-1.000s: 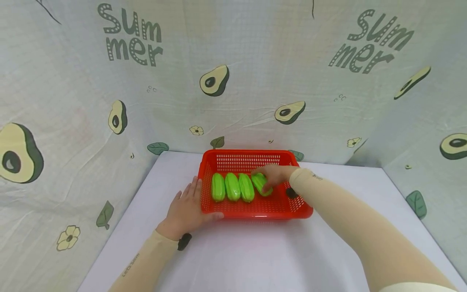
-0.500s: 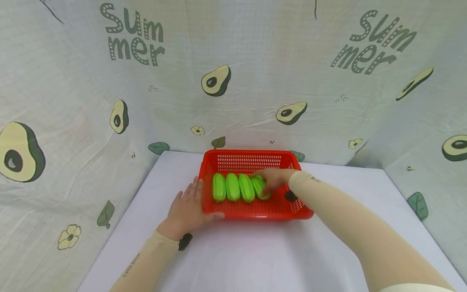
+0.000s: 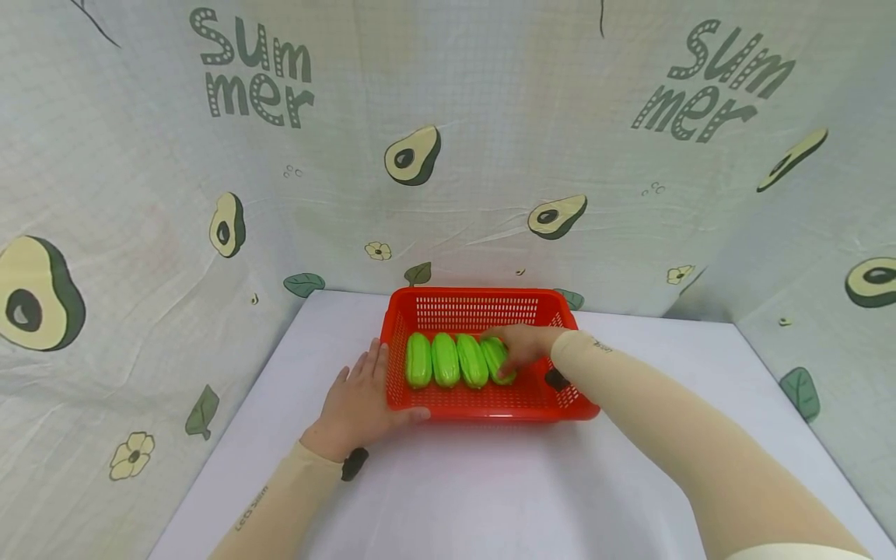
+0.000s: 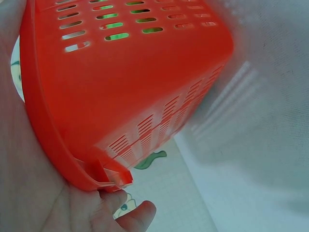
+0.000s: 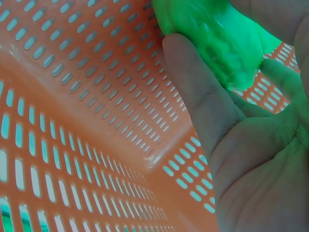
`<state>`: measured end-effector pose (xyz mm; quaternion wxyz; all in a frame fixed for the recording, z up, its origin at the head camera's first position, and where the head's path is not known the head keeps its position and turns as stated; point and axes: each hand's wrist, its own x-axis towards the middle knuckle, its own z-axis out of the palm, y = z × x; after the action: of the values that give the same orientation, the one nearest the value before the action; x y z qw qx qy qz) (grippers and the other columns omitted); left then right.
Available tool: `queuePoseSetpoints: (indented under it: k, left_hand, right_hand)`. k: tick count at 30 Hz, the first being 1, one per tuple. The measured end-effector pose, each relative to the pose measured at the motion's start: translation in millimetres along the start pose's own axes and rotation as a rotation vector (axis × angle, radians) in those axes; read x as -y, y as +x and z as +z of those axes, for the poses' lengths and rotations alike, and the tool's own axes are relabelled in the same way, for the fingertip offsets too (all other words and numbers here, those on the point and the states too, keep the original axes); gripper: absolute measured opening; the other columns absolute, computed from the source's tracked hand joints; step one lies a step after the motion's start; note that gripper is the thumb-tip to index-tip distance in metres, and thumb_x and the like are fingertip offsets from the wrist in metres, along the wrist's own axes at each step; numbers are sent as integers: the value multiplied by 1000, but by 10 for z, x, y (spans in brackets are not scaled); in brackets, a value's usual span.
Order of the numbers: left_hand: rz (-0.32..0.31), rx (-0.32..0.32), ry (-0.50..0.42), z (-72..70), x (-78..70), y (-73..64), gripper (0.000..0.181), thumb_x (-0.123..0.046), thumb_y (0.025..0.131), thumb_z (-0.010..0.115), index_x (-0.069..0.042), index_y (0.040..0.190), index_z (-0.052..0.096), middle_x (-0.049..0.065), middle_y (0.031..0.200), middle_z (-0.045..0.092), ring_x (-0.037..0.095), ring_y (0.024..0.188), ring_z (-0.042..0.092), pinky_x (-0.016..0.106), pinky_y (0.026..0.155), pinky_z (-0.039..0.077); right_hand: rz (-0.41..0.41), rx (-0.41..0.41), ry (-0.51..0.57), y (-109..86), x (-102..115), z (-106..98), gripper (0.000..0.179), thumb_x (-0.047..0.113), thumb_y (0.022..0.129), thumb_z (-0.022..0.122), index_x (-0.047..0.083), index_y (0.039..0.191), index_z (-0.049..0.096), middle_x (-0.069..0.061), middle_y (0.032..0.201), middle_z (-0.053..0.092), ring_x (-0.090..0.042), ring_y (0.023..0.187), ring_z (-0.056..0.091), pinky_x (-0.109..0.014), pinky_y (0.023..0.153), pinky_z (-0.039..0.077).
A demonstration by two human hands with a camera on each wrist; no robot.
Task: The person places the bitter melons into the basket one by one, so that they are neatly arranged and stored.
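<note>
- Shifted since a second ago: fourth ribbed green plastic gourd (image 3: 498, 359), now straightened against its three neighbours in my red perforated plastic basket (image 3: 490, 404).
- Right hand (image 3: 525, 344): fingers curled round that gourd.
- Left hand (image 3: 360, 404): flat, steadying the basket's near-left corner.
- Step, I judge: seating; next needs release.

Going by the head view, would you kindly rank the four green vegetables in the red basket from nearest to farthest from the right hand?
1. Rightmost vegetable, under the right hand.
2. Second from right.
3. Second from left.
4. Leftmost vegetable, by the basket's left wall.

backdrop cloth (image 3: 490, 93) | "Summer" printed twice | sleeve lettering unreadable
</note>
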<state>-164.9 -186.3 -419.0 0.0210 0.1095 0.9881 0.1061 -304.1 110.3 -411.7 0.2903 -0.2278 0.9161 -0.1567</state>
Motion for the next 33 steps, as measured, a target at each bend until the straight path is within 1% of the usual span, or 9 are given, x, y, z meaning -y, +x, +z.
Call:
queuePoseSetpoints:
  k: [9, 14, 19, 22, 25, 28, 29, 31, 33]
  left_hand:
    - [5, -2, 7, 17, 13, 3, 128, -86, 74, 54, 6, 156, 17, 23, 162, 18, 42, 145, 24, 63, 111, 26]
    - [0, 7, 10, 9, 13, 4, 128, -86, 74, 54, 6, 156, 17, 23, 162, 18, 42, 145, 24, 62, 112, 26]
    - [-2, 3, 3, -2, 15, 1, 129, -87, 74, 54, 6, 156, 17, 23, 162, 18, 42, 145, 24, 63, 112, 25]
    - [0, -3, 2, 1, 20, 2, 129, -87, 74, 54, 6, 156, 17, 23, 162, 18, 42, 145, 24, 63, 111, 26]
    - [-1, -7, 0, 13, 27, 8, 129, -87, 74, 53, 5, 156, 17, 23, 162, 18, 42, 145, 24, 63, 111, 26]
    - [-3, -5, -2, 24, 28, 15, 130, -88, 73, 52, 5, 156, 17, 22, 162, 18, 42, 145, 24, 63, 112, 26]
    - [-1, -7, -3, 24, 27, 16, 130, -88, 73, 51, 5, 156, 17, 23, 162, 18, 42, 145, 24, 63, 111, 26]
    - [-2, -5, 0, 23, 25, 17, 130, -89, 73, 51, 5, 156, 17, 22, 162, 18, 42, 145, 24, 63, 111, 26]
    - [-2, -3, -1, 17, 24, 15, 130, -88, 73, 52, 5, 156, 17, 22, 162, 18, 42, 145, 24, 63, 111, 26]
  right_hand:
    - [-19, 8, -10, -12, -1, -10, 82, 27, 84, 82, 24, 154, 40, -4, 134, 52, -25, 123, 46, -48, 103, 44]
    - [-35, 13, -19, -37, -8, -54, 82, 29, 84, 83, 23, 154, 40, -4, 135, 52, -27, 125, 47, -50, 102, 45]
    - [-29, 1, -38, -154, 9, -155, 86, 30, 83, 83, 22, 156, 37, -6, 146, 48, -30, 133, 43, -53, 103, 44]
    - [-62, -28, -50, -291, 18, -242, 85, 28, 85, 81, 21, 156, 36, -8, 151, 45, -32, 135, 41, -54, 103, 43]
    - [-134, -51, -27, -495, 1, -315, 80, 21, 88, 79, 20, 156, 37, -10, 151, 44, -30, 125, 53, -48, 98, 49]
    - [-185, -84, 31, -760, -51, -368, 79, 17, 89, 78, 20, 156, 36, -11, 150, 45, -28, 113, 62, -38, 88, 55]
    - [-191, -97, 50, -853, -78, -385, 80, 17, 89, 78, 21, 156, 36, -11, 149, 46, -28, 110, 63, -35, 85, 57]
    - [-186, -130, 91, -1040, -149, -426, 80, 17, 88, 78, 22, 156, 36, -11, 147, 47, -29, 111, 63, -34, 80, 58]
    - [-172, -162, 121, -1219, -242, -468, 80, 17, 88, 78, 21, 156, 36, -14, 146, 48, -32, 113, 62, -34, 78, 58]
